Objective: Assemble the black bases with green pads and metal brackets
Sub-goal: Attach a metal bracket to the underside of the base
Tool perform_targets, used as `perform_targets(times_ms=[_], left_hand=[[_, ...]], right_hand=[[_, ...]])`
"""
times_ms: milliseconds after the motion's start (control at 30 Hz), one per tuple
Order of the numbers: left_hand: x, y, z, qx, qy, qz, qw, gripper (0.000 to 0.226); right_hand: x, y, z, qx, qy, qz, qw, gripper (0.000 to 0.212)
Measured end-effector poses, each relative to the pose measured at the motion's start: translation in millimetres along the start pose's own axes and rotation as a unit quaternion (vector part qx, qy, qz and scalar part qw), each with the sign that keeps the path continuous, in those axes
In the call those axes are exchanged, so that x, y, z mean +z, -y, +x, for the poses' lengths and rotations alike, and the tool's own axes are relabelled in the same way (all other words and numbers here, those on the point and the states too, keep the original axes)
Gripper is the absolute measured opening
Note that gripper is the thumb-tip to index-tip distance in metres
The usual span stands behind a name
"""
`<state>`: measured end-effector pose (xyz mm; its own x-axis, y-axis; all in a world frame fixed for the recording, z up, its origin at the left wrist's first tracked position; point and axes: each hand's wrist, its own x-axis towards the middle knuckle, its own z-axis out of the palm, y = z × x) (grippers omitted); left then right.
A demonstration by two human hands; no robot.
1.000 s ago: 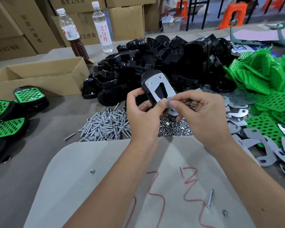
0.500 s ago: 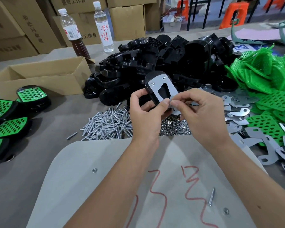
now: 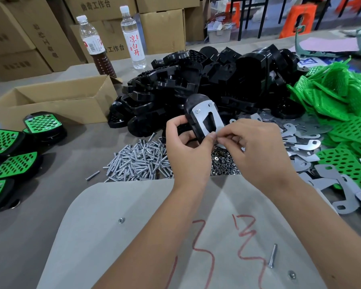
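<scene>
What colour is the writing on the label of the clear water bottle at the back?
Red, on a white label of the clear water bottle, seen in the head view.

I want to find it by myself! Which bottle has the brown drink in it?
Look at the far edge of the table, behind the open cardboard box, where two plastic bottles stand side by side. The brown-drink bottle is the left one. Its lower half is dark brown, while its neighbour, the clear bottle, holds clear liquid and bears red characters.
</scene>
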<state>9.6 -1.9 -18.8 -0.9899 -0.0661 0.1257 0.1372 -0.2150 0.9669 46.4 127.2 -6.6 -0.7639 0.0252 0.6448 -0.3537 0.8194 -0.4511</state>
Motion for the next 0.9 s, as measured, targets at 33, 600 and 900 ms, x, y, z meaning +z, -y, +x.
perform_targets(times_ms=[33,600,900], left_hand=[[0,0,0,0.0,0.0,0.003,1.0,0.048],[-2,-4,3,-0.041,0.016,-0.041,0.998,0.045],[-7,-13,9,-0.131,0.059,-0.107,0.984,0.04]], right_hand=[[0,0,0,0.0,0.0,0.002,1.0,0.01],[-2,0,0,0.001,-0.008,0.016,1.0,0.012],[-2,-7,1,0.021,0.007,0.134,0.991,0.011]])
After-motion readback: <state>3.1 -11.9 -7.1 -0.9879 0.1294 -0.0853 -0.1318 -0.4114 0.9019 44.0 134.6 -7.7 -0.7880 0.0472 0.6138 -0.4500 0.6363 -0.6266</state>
